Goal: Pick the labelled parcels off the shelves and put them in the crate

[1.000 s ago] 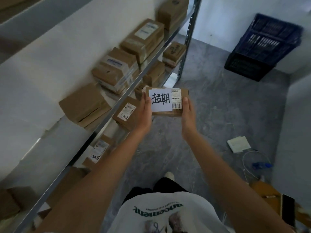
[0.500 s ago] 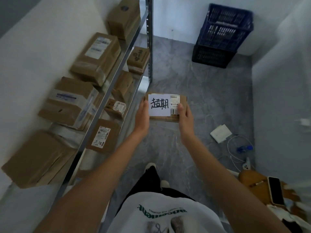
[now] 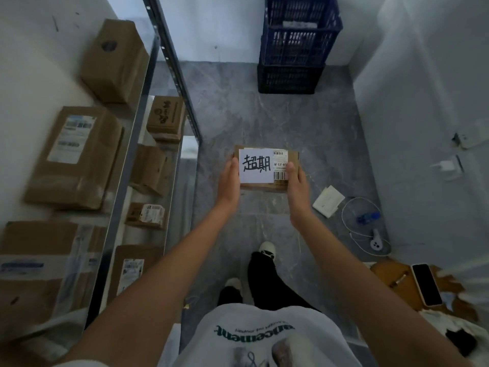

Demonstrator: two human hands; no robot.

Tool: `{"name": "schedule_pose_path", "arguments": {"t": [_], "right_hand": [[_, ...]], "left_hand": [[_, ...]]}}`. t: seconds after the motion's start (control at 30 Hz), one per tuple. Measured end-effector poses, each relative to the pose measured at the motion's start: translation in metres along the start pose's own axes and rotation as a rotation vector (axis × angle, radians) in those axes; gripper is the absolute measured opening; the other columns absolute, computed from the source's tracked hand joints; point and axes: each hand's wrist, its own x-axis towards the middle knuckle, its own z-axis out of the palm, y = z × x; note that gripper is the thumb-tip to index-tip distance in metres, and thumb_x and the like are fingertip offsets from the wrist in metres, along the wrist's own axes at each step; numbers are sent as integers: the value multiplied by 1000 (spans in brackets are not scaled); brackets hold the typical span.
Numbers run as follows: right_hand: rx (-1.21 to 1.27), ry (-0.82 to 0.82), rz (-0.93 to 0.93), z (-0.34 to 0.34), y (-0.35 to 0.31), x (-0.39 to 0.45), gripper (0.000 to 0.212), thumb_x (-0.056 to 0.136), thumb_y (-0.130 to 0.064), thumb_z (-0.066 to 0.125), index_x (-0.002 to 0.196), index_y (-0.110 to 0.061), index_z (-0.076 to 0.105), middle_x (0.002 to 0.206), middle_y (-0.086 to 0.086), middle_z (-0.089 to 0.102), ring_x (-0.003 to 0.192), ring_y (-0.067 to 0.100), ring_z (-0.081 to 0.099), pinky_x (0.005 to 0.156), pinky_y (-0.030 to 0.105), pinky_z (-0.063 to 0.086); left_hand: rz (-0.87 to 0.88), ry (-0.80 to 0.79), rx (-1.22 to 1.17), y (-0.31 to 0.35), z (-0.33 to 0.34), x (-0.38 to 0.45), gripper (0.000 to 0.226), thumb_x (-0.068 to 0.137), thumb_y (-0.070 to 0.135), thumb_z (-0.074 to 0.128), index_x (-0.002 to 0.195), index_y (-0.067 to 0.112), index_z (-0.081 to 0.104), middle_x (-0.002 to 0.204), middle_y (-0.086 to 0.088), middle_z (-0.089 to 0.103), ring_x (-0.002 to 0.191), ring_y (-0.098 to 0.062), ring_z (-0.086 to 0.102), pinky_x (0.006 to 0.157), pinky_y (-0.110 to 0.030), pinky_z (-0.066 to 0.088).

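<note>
Labelled parcel (image 3: pixel 266 168) gripped at its sides by left hand (image 3: pixel 229 182) and right hand (image 3: pixel 297 184), blue crate (image 3: pixel 296 46) ahead on the floor, shelves (image 3: pixel 148 144) to the left

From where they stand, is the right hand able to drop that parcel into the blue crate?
Probably not yet: the right hand and left hand hold the parcel well short of the crate, though bare floor leaves the way free.

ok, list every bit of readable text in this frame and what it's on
"超期": handwritten in black on the white paper sheet taped to the small brown cardboard parcel held by both hands.
"LB-23-" then an unclear character: the white barcode label on that parcel; its other print is too small.
"ancement": partial green word, seen upside down, on the white T-shirt; the line above it is too small.
Labels on the brown shelf boxes: blurred, unreadable.
</note>
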Motion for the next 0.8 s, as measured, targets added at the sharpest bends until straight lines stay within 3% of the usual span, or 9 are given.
{"name": "schedule_pose_path", "arguments": {"t": [0.07, 0.17, 0.47, 0.67, 0.73, 0.8], "right_hand": [[5, 8, -7, -8, -10, 25, 50, 100, -44, 43, 144, -20, 44, 130, -5, 54, 114, 10, 50, 90, 26, 36], [-4, 3, 5, -18, -25, 65, 53, 100, -47, 42, 146, -21, 43, 140, 0, 53, 123, 16, 51, 92, 27, 37], [-22, 12, 24, -37, -68, 167, 49, 101, -44, 39, 146, -24, 42, 138, 0, 54, 121, 15, 52, 88, 24, 37], [-32, 50, 37, -35, -97, 245, 47, 102, -43, 39, 145, -25, 43, 136, -1, 57, 120, 15, 54, 88, 24, 40], [-8, 79, 45, -34, -112, 269, 45, 102, -40, 40, 144, -24, 44, 133, -2, 57, 113, 10, 56, 81, 18, 41], [-1, 95, 42, -35, -128, 292, 45, 102, -39, 40, 144, -23, 44, 130, -4, 57, 102, 1, 55, 72, 11, 39]], "left_hand": [[4, -4, 24, 6, 19, 21, 46, 106, 33, 23, 126, 9, 57, 114, -4, 65, 98, -10, 62, 80, -17, 50], [-9, 6, 33, 20, 49, 54, 46, 105, 35, 24, 124, 12, 58, 116, -5, 66, 106, -19, 62, 94, -36, 50], [-51, -33, 72, 49, 115, 147, 45, 104, 34, 26, 131, 11, 53, 116, -5, 65, 106, -21, 61, 98, -43, 48], [-71, -84, 79, 61, 152, 230, 53, 99, 46, 28, 134, 13, 51, 120, -3, 63, 110, -20, 59, 100, -41, 46], [-77, -119, 73, 74, 166, 257, 55, 99, 46, 28, 135, 12, 50, 118, -1, 64, 107, -17, 60, 92, -31, 49], [-69, -136, 82, 88, 181, 282, 44, 104, 36, 26, 130, 12, 53, 105, 5, 63, 93, -8, 60, 75, -15, 47]]}}
